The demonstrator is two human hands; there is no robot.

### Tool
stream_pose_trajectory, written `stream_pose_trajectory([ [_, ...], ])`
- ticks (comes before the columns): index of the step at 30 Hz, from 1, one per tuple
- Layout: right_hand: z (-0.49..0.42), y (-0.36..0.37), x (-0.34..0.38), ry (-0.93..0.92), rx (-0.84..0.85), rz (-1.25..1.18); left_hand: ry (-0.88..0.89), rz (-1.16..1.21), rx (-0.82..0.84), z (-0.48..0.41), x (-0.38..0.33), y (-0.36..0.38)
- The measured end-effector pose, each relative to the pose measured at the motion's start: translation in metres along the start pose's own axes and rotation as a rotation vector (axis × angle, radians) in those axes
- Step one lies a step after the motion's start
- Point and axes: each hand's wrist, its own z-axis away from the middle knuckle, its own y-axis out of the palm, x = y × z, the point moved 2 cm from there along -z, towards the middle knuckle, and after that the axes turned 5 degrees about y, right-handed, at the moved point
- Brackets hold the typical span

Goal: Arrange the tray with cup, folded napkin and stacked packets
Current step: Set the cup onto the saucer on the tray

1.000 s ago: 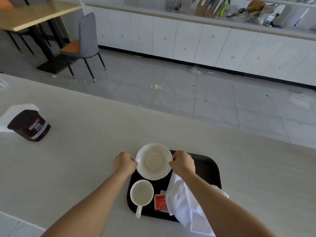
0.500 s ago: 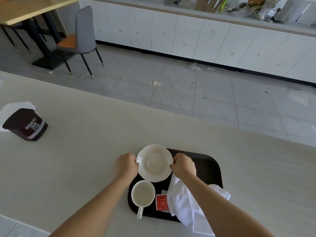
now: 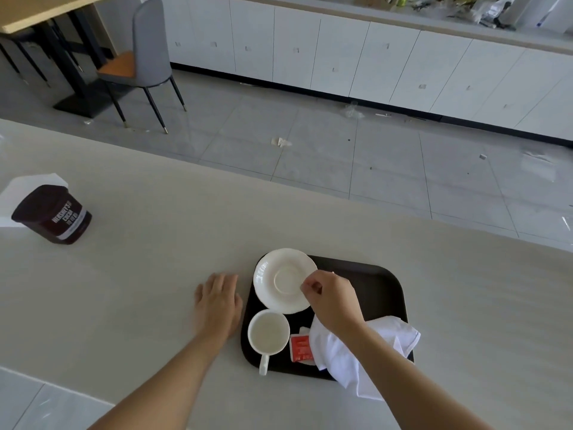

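A dark tray (image 3: 381, 283) lies on the pale counter. On its far left corner sits a white saucer (image 3: 280, 279). A white cup (image 3: 268, 333) stands on the tray's near left, handle toward me. A red packet (image 3: 300, 347) lies beside the cup, partly under a crumpled white napkin (image 3: 356, 349) that hangs over the tray's near edge. My right hand (image 3: 333, 297) hovers at the saucer's right rim, fingers curled, apparently off the rim. My left hand (image 3: 218, 301) rests flat on the counter left of the tray, fingers apart.
A dark cocoa tub (image 3: 52, 215) stands far left on the counter (image 3: 155, 243), on white paper (image 3: 18, 190). Beyond the counter's far edge lie a tiled floor, a grey chair (image 3: 139, 63) and white cabinets (image 3: 341, 57).
Both hands held the saucer by its rim before. The left hand has let go and moved left onto the counter. The right hand has loosened at the saucer's right edge.
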Motion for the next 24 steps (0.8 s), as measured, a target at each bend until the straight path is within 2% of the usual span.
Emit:
stream_pose_trajectory([
  [2,0.021,0.006,0.009,-0.038,-0.019,0.005,-0.033,-0.060,0.105,0.006,0.013,0.011],
  [4,0.040,0.016,0.015,-0.036,0.004,0.045,-0.031,-0.073,0.139,0.009,0.019,0.021],
  [8,0.060,0.037,0.020,-0.028,0.073,0.117,0.004,-0.087,0.106,0.014,0.018,0.024],
  [11,0.070,0.048,0.018,-0.017,0.043,0.128,0.003,-0.114,0.077,0.014,0.020,0.026],
  [14,0.088,0.060,0.012,0.079,0.021,0.101,0.006,-0.099,0.060,0.014,0.019,0.027],
  [24,0.112,0.105,-0.002,0.324,-0.045,-0.211,-0.008,-0.098,0.070,0.015,0.021,0.028],
])
